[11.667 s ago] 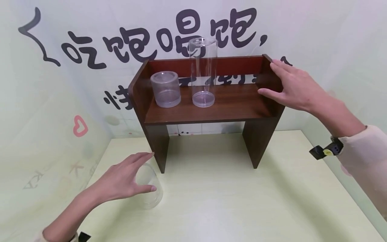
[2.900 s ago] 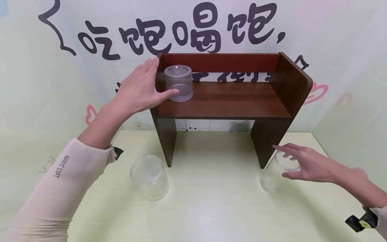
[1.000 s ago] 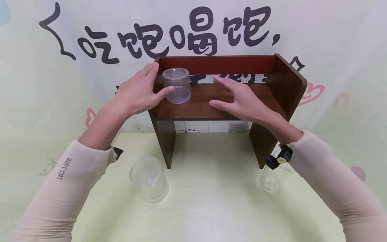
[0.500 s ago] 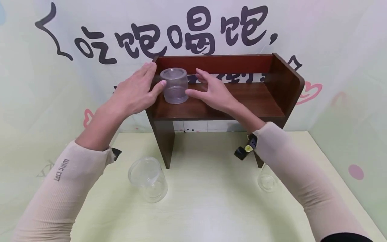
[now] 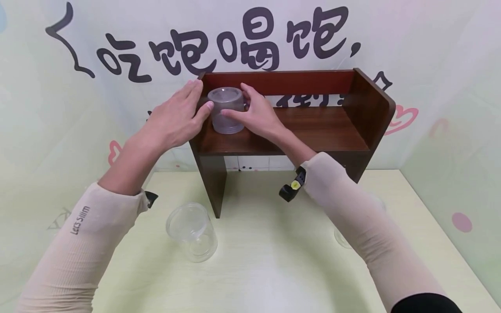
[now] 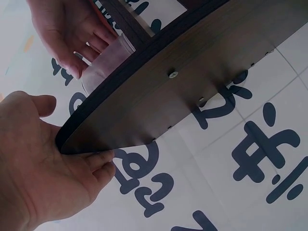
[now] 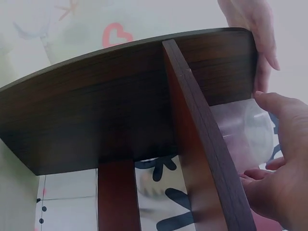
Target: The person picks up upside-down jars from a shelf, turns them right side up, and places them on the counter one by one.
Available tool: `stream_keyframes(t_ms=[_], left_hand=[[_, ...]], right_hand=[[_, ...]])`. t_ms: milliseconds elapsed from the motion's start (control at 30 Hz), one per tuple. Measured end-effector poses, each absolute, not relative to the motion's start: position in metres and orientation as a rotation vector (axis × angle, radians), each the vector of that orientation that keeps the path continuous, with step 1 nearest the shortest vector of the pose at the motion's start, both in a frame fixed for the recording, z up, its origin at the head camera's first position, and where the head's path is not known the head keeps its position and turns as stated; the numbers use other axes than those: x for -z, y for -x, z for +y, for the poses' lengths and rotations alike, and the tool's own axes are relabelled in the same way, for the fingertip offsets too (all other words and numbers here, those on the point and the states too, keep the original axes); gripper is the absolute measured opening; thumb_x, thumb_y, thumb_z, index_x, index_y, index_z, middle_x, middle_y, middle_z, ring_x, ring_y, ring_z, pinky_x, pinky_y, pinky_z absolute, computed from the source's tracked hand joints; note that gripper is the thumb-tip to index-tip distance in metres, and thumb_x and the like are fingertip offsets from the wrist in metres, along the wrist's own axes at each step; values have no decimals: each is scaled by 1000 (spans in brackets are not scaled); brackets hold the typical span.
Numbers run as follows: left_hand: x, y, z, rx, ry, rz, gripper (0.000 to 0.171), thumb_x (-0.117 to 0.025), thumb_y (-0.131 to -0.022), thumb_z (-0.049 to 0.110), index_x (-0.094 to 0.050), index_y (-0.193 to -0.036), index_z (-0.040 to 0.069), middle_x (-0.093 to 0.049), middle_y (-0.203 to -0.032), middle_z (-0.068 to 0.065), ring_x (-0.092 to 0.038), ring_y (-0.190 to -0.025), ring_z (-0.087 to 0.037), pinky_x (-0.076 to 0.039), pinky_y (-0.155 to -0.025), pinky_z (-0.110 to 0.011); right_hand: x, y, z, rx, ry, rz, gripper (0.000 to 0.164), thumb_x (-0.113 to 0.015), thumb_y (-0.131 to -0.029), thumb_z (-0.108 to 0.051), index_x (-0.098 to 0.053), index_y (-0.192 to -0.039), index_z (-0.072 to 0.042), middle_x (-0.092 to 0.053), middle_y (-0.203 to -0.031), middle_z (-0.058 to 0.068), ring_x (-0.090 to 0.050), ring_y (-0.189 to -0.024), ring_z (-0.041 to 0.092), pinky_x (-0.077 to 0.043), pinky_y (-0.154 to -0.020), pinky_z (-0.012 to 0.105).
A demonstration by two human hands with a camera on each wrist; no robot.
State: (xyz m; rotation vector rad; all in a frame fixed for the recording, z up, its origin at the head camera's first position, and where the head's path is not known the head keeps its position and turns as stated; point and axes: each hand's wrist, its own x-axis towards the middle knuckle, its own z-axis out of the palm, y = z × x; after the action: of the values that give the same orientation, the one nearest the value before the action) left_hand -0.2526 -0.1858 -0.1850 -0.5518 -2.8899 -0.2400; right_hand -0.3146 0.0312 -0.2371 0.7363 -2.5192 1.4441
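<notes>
Lettered wall [image 5: 426, 39], brown shelf [image 5: 321, 128], clear jar [image 5: 225, 102] within curled right grip [image 5: 259, 114], left grip [image 5: 174, 116] spread along side panel [image 6: 144, 98]

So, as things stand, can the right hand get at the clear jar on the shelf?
Most likely yes: the right hand is beside the clear jar, thumb across its front, and no object visibly stands between them.

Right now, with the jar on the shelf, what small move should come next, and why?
Probably firm the right grip around the clear jar before lifting: its thumb lies across the front, the jar stands on the shelf, and the left grip rests against the side panel.
</notes>
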Motion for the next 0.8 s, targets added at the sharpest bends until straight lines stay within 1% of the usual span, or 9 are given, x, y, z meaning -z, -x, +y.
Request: stream_keyframes(t_ms=[167, 433, 667, 800], left_hand=[[184, 252, -186, 248, 546, -2898, 74, -27, -114, 47, -3, -170, 5, -7, -178, -14, -3, -165, -29, -23, -128, -61], [184, 252, -186, 250, 551, -2898, 74, -28, -114, 46, -3, -170, 5, -7, -178, -14, -3, -165, -29, -24, -128, -62], [184, 253, -186, 259, 522, -2920, 77, -28, -113, 51, -1, -170, 6, -5, -178, -13, -4, -165, -30, -24, -127, -64], [184, 253, -185, 256, 523, -2928, 78, -28, -113, 52, -1, -170, 6, -5, -178, -13, -4, -165, -31, -24, -126, -65]], right_hand=[[236, 320, 22, -1403, -692, -2543, 94, -77, -94, -43, -29, -167, -8, -47, -162, 10, -52, -140, 22, -48, -115, 32], [239, 325, 15, -1411, -636, -2505, 89, -80, -94, -41, -36, -164, -8, -51, -157, 10, -54, -135, 21, -49, -113, 30], [239, 322, 20, -1415, -612, -2473, 88, -82, -91, -42, -43, -160, -7, -57, -152, 9, -56, -131, 19, -49, -110, 27], [238, 319, 27, -1421, -594, -2444, 86, -84, -90, -44, -46, -159, -8, -59, -150, 7, -57, -130, 17, -50, -109, 27]])
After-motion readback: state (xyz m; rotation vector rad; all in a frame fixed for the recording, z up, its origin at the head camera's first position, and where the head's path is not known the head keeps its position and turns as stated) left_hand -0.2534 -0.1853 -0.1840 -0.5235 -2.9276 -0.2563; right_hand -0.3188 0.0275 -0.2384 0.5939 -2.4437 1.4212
